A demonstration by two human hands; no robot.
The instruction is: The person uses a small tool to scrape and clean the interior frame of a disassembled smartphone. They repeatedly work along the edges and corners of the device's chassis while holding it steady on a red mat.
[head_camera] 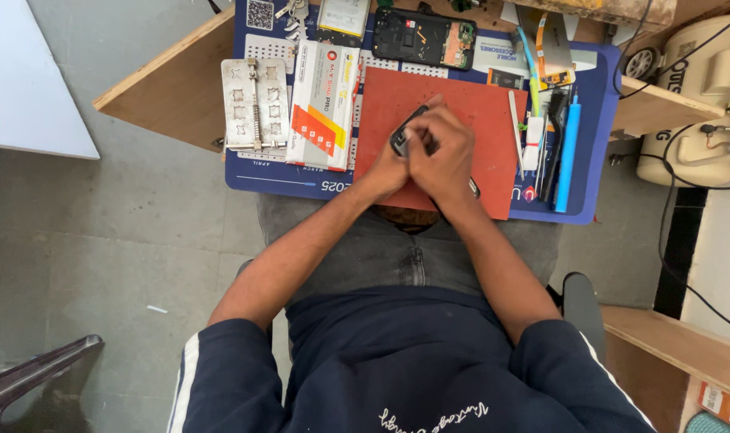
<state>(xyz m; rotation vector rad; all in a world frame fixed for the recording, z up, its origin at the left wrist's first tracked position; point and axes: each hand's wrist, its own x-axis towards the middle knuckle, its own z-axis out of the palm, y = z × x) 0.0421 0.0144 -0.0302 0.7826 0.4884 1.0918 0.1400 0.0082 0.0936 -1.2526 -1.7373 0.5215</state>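
Observation:
Both my hands meet over a red-brown mat (477, 104) on the blue work mat (285, 178). My left hand (389, 164) grips a small dark phone-like device (403, 135) from below. My right hand (443, 148) is closed over the device from the right, fingers pressing on its top; most of the device is hidden under my fingers. Whether my right hand also holds a small tool cannot be seen.
A metal clamp fixture (254, 103) and a white-orange box (323, 104) lie left of the red mat. An opened phone (422, 38) sits at the back. A blue pen-like tool (568, 152), tweezers and spudgers lie at the right. A wooden table edge (164, 80) runs left.

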